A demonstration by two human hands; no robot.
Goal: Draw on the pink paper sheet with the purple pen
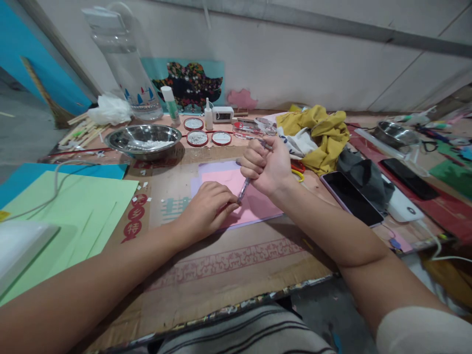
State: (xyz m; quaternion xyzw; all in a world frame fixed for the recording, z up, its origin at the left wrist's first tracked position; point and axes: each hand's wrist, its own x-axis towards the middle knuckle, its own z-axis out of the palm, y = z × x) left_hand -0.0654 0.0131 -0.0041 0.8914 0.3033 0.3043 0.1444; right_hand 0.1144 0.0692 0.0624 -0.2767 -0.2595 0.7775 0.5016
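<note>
Two hands work at a desk (228, 275): the right hand (267, 167) clamped fist-like on a slim, stiff pen (244, 189), probably best held low; the left hand (206, 206), fingers drawn together, pins light, crease-prone pink paper (258, 204)

Here's the worktable (228, 275), topped with brown printed cardboard, and everything else sits around it. Straight behind the table rises a pale, off-white wall (313, 64), plain and a little scuffed, with a grey rail (332, 24) slanting across it high up. Behind the table's left end a bright blue panel (33, 64) takes over, and a straw broom (44, 93) leans against it. Left of the table, bare grey floor (18, 142); beneath the table's near edge, another dark grey patch. Propped against the wall at the table's back edge: a teal picture (190, 83) with a dark speckled shape. Light is soft and even, with faint shadows on the table.
</note>
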